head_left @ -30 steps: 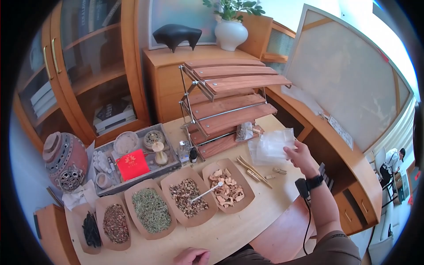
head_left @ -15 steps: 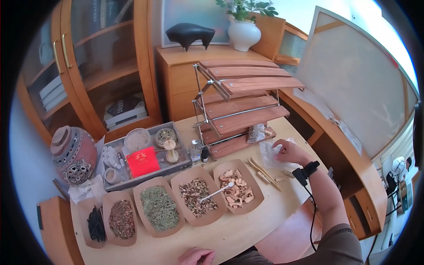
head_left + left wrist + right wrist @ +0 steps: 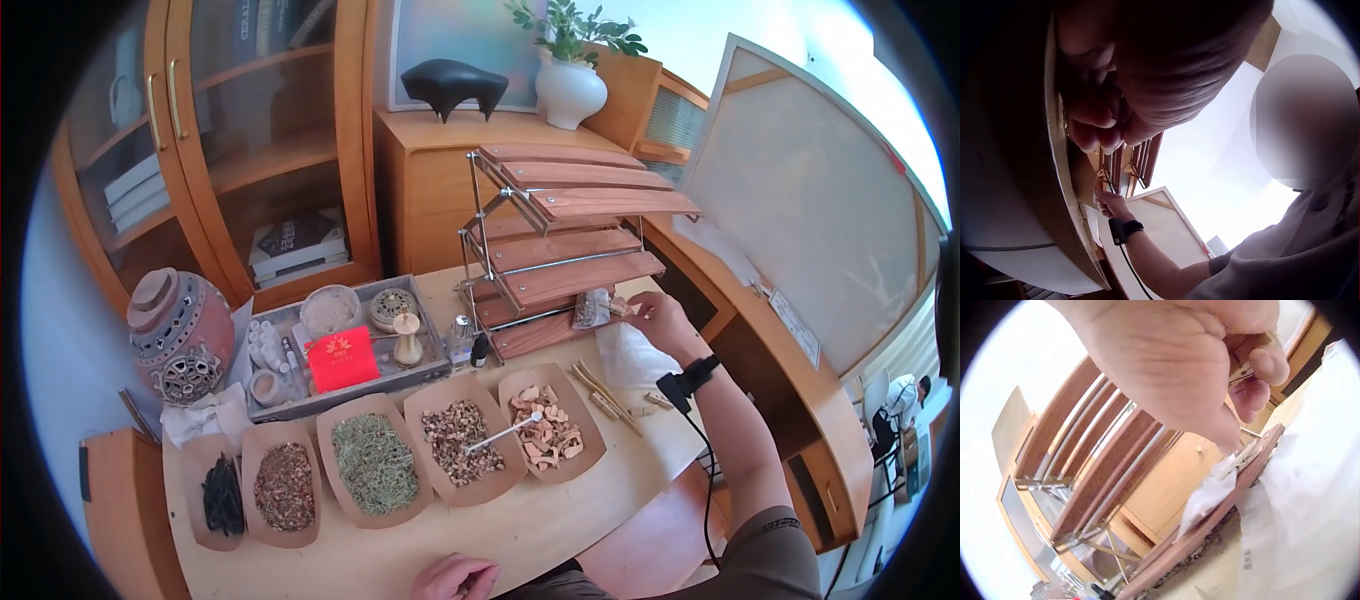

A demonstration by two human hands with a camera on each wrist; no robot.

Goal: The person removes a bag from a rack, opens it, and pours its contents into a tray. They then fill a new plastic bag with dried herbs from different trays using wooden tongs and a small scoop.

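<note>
At the table's near edge my left hand (image 3: 457, 578) rests with fingers loosely curled; close up in the left wrist view the hand (image 3: 1154, 69) shows nothing held. My right hand (image 3: 668, 325) is at the right end of the lowest wooden shelf (image 3: 545, 335), beside small wooden clips (image 3: 619, 307). In the right wrist view its thumb is close to a clip (image 3: 1246, 454) on the shelf, and its fingers are bent; whether they grip anything is unclear. A small bag of dried pieces (image 3: 591, 309) is on that shelf. Below the hand lie translucent bags (image 3: 635, 358).
Several paper trays of dried plant material stand in a row, including green herbs (image 3: 375, 465) and pale chips (image 3: 548, 428). Behind are a grey tray (image 3: 440, 369) with a red packet (image 3: 342, 358) and a patterned jar (image 3: 180, 335). Thin sticks (image 3: 608, 397) lie at right.
My right hand has let go of the translucent bags, which now lie on the table, and has moved to the shelf end. The head view has shifted; my left hand stays at the edge.
</note>
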